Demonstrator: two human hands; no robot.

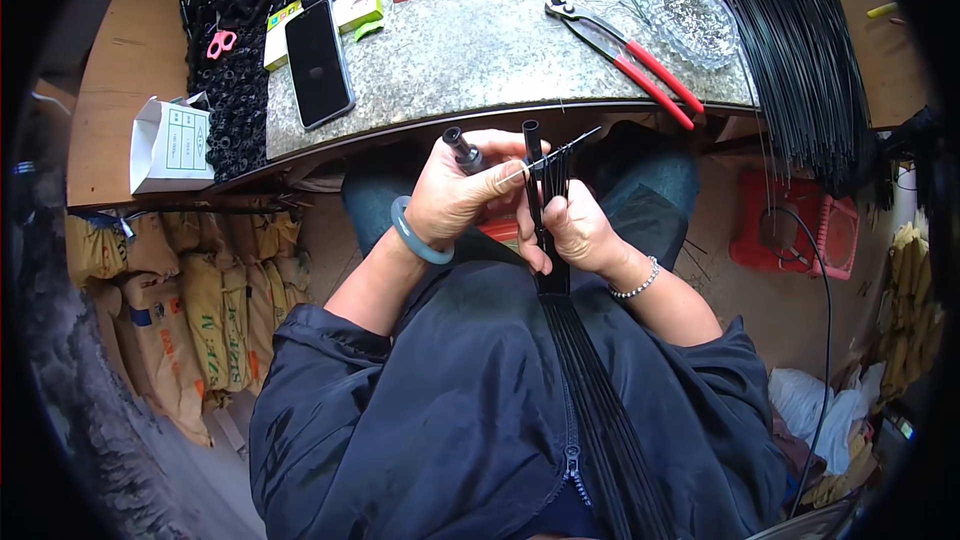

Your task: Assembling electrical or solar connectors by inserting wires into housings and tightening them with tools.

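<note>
My left hand (450,195) is closed, with a short black tube (463,151) sticking up between its thumb and fingers. A thin pale rod (582,137), like a needle or wire, slants from its fingertips across the black strands; its exact kind is hard to make out. My right hand (575,228) is wrapped round a bundle of long, thin black strands (600,390), which trails down over my dark jacket. Another black tube (532,140) stands upright at the top of the bundle, between the two hands. Fingers partly cover where the pieces meet.
Red-handled pliers (640,65), a phone (318,65) and a glass dish (690,22) lie on the speckled tabletop (440,60). Black tubular parts (235,110) and a white box (172,150) are at left, more black strands (800,40) at right. Sacks (165,340) stand below.
</note>
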